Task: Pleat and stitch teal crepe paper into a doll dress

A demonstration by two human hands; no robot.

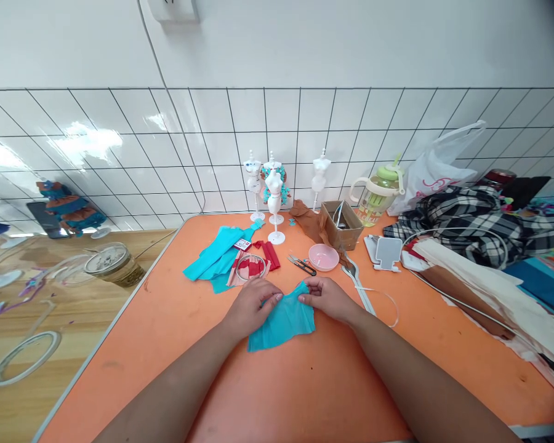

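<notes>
While in both hands [253, 306] [330, 299], turquoise cloth [284, 325] well inside table edges [122, 315].

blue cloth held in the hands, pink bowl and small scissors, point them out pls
Blue cloth [284, 322]: head view, on the middle of the fabric
Pink bowl [324, 257]: head view, on its inside
Small scissors [306, 267]: head view, on the dark handle

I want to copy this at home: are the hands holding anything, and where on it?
Yes: a piece of turquoise cloth, pinched along its upper edge by the left hand and right hand.
</notes>
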